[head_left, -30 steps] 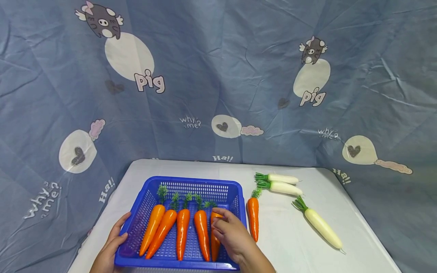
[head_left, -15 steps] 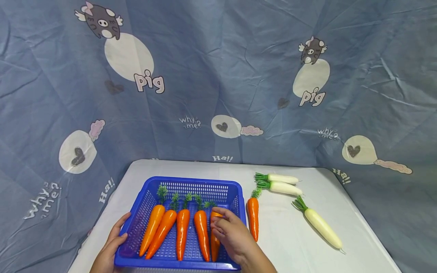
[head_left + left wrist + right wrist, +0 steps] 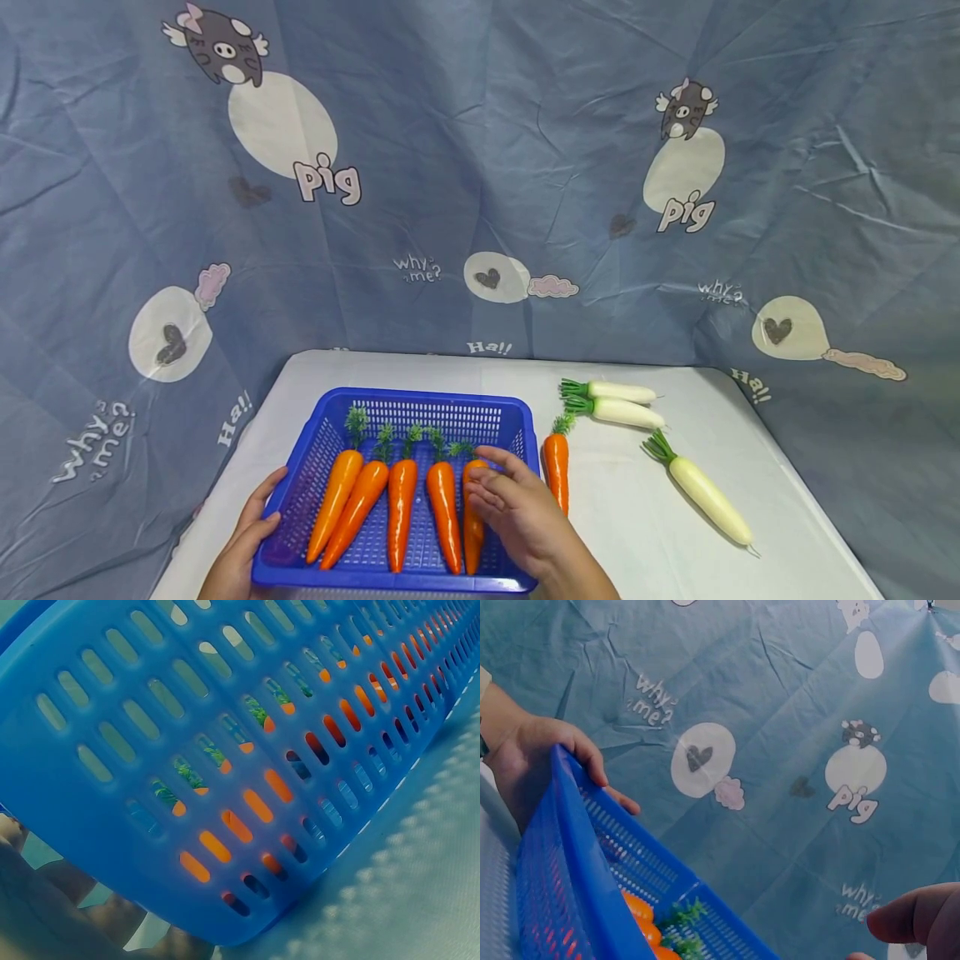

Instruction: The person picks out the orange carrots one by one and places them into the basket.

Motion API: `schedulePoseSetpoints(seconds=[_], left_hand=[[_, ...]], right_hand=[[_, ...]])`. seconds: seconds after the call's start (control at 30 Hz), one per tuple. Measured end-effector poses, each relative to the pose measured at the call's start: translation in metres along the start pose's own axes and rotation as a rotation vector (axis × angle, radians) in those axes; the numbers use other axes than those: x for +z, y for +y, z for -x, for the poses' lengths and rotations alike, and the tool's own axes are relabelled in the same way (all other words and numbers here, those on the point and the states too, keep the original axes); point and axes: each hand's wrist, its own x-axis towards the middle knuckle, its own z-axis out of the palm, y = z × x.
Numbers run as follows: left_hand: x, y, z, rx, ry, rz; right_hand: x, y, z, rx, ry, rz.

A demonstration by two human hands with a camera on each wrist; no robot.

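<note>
A blue plastic basket (image 3: 390, 578) holds several orange carrots (image 3: 402, 517) laid side by side, their green tops toward the back. My left hand (image 3: 238, 546) grips the basket's left side, thumb near the front and fingers farther back along the edge. Over the basket's right part, my right hand (image 3: 528, 521) hovers with loosely bent fingers beside the rightmost carrot (image 3: 473, 546), partly covering it. In the right wrist view, the thumb (image 3: 900, 919) of that hand shows at the lower right with nothing against it.
Right of the basket, another carrot (image 3: 556, 467) lies on the white table (image 3: 637, 533), its tip hidden behind my right hand. Two white radishes (image 3: 626, 414) lie together at the back, and a third radish (image 3: 708, 500) slants farther right. A blue printed cloth (image 3: 420, 167) hangs behind.
My right hand has let go of the rightmost carrot and drawn slightly right, its fingers spreading and uncovering more of it. The left hand and basket stay put.
</note>
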Motion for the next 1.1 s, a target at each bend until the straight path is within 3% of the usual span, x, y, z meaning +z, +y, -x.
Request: schedulePoseSetpoints(seconds=[0.2,0.33,0.5,0.8,1.1], left_hand=[[0.0,0.001,0.002,-0.001,-0.009,0.027],[0.001,0.001,0.001,-0.025,0.016,0.006],[0.001,0.001,0.0,-0.01,0.012,-0.006],[0.002,0.003,-0.001,-0.055,0.046,0.005],[0.002,0.002,0.001,-0.023,0.013,-0.002]], right_hand=[[-0.006,-0.007,0.004,-0.028,-0.003,0.04],[-0.014,-0.013,0.006,-0.045,-0.011,0.027],[-0.026,-0.02,0.006,-0.086,-0.011,0.041],[-0.043,-0.028,0.008,-0.139,0.048,0.088],[-0.06,-0.028,0.005,-0.204,0.126,0.111]])
